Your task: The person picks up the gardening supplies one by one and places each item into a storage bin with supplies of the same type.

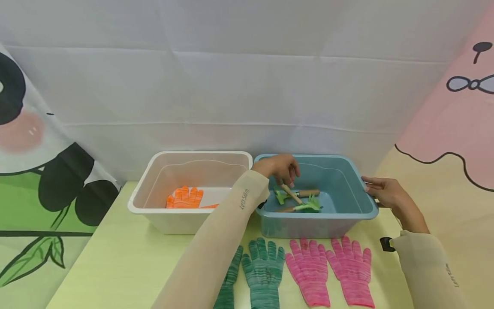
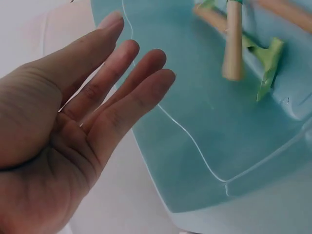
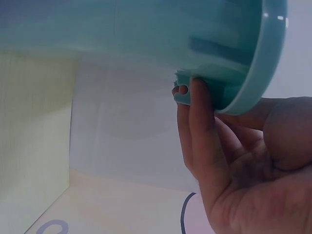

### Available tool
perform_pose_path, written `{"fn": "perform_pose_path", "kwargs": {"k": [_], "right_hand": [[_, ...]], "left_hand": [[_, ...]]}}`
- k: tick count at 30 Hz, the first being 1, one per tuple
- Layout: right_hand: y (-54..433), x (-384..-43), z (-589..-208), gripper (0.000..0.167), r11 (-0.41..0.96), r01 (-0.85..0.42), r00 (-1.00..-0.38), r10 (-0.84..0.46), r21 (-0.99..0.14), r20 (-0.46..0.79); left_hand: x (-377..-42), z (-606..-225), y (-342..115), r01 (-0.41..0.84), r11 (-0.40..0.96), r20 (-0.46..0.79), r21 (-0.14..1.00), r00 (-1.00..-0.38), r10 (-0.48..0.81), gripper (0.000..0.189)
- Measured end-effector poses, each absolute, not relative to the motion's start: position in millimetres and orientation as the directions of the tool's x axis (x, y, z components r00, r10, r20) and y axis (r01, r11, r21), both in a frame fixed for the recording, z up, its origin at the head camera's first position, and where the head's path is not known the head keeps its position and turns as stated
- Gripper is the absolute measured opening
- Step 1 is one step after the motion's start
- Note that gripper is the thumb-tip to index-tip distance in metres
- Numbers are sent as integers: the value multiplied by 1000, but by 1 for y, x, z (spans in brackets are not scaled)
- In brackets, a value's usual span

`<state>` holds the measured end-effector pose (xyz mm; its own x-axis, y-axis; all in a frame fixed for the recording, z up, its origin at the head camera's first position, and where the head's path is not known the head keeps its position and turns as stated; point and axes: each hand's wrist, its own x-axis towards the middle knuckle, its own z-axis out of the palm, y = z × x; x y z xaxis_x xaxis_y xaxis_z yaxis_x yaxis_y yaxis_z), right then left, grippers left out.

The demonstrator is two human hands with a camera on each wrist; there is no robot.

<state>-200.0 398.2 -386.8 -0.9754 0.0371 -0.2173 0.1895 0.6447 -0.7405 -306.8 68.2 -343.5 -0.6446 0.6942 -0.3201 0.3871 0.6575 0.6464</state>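
Note:
My left hand [image 1: 283, 168] hangs over the blue tub [image 1: 316, 216] with loosely bent fingers. In the left wrist view nothing lies in that hand [image 2: 97, 97], and a wooden handle [image 2: 233, 53] is apart from its fingertips. Several small garden tools [image 1: 308, 193] with wooden handles and green heads lie in the tub; one is a green rake [image 1: 310, 204]. At the tub's right end, my right hand [image 1: 390, 195] holds the rim. The right wrist view shows its fingers [image 3: 202, 122] reaching under the rim [image 3: 268, 58], beside a small clip.
To the left stands a white tub [image 1: 170, 211] with orange gloves [image 1: 185, 197] inside, partly hidden by my left sleeve. Green gloves [image 1: 264, 270] and pink gloves [image 1: 310, 270] lie in front on the pale yellow table [image 1: 127, 257]. A white cloth wall [image 1: 247, 86] rises behind.

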Motion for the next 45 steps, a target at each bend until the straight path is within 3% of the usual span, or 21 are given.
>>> {"fn": "perform_pose_path", "kwargs": {"k": [23,45], "right_hand": [[410,-207,-384,56,669,176,-976,23,-722,-216],[417,-208,-387,55,677,155,-979,7,-719,-204]], "left_hand": [[-304,-328,51,482,580,-202,657,-629,751,38],[-290,-329,12,493,556,-113,669,-672,731,38]]}}
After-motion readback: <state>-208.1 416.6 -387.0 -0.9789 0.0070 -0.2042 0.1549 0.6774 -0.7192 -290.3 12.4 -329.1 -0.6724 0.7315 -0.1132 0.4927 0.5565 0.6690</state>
